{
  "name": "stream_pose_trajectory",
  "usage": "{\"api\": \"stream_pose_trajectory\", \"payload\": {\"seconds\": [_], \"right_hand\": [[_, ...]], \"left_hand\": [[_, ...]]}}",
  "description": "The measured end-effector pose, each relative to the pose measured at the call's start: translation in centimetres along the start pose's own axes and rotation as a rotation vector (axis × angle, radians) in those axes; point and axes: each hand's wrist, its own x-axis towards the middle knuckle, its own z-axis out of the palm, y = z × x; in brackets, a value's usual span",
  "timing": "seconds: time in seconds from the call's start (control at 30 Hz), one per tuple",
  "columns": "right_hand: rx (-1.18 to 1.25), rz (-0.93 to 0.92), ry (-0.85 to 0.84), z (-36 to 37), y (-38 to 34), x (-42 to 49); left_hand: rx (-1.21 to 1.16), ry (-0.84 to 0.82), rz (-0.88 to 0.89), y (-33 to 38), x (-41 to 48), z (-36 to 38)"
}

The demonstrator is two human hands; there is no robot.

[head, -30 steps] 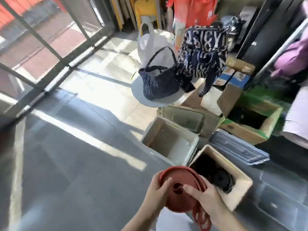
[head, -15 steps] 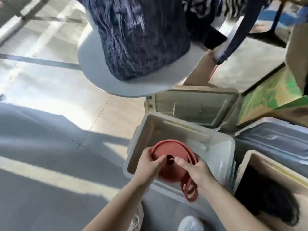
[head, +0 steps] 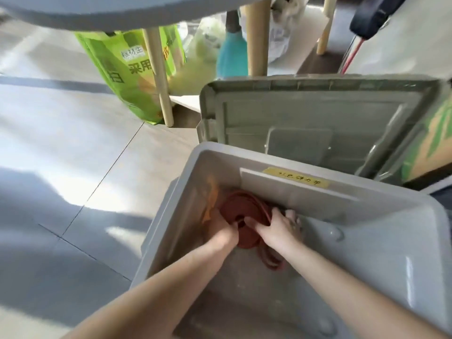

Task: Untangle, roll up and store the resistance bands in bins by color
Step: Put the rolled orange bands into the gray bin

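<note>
Red band roll (head: pixel 241 211) now inside bin (head: pixel 381 253)

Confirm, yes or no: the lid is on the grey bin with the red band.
No: the grey bin stands open, and the left hand and right hand hold the red band inside it.

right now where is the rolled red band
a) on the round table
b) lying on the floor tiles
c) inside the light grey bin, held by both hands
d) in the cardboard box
C: the left hand and right hand both grip the rolled red resistance band low inside the light grey bin, close to the far wall beneath the yellow label.
</note>
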Motion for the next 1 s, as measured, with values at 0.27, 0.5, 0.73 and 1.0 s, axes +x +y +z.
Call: {"api": "stream_pose_trajectory", "payload": {"seconds": [0.27, 0.5, 0.73, 1.0], "right_hand": [[-0.493, -0.075, 0.107, -1.4, -1.4, -2.6], [-0.724, -0.513, 0.441, -7.7, -2.4, -5.3], [-0.422, -0.907, 0.095, -8.3, -1.7, -6.3], [0.577, -0.392, -0.057, -8.7, 1.7, -6.5]], "left_hand": [[0.237, 0.066, 0.311, 0.3, -2.7, -1.5], [0.381, -0.038, 0.685, 1.0, -4.4, -4.7], [0.724, -0.134, 1.254, -0.1, -6.0, -7.4], [0.232, -0.186, 0.941, 3.0, -6.7, -7.7]]}}
